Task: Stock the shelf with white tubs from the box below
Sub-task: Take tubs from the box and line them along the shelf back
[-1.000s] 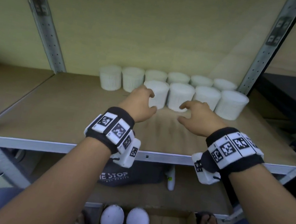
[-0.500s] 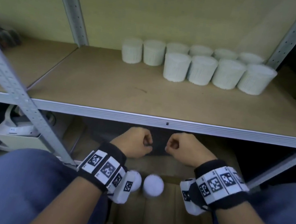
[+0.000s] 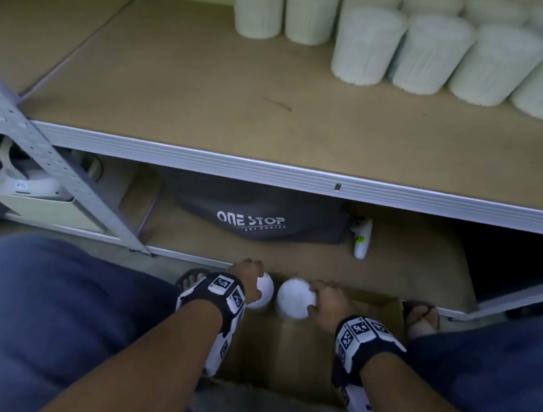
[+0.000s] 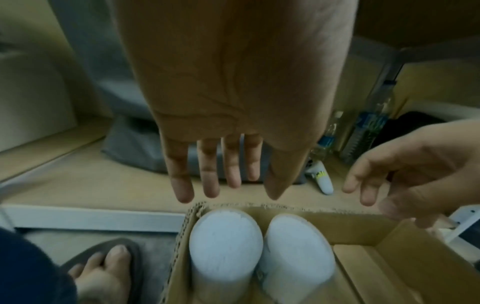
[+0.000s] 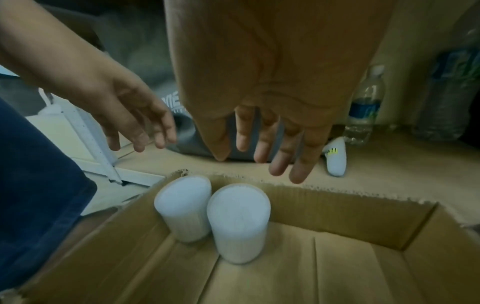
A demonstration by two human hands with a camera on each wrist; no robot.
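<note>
Two white tubs stand side by side in the far left corner of the cardboard box [image 3: 281, 356] on the floor: the left tub [image 3: 265, 293] and the right tub [image 3: 293, 299]. My left hand [image 3: 248, 277] hovers over the left tub [image 4: 224, 244] with straight, spread fingers [image 4: 210, 181] and holds nothing. My right hand [image 3: 324, 295] reaches over the right tub [image 5: 239, 220], also with extended fingers [image 5: 275, 156], apart from it. Several white tubs [image 3: 428, 53] stand in two rows at the back right of the shelf board [image 3: 226, 96].
Under the shelf lie a grey "ONE STOP" bag [image 3: 254, 219], a small white bottle [image 3: 362, 242] and water bottles [image 5: 366, 107]. A slanted metal upright [image 3: 45, 158] stands at the left. My sandalled feet [image 3: 421, 317] flank the box.
Both hands left the shelf and dropped below its edge as loose fists. They have now opened over the two tubs in the box. The head view tilted down.
</note>
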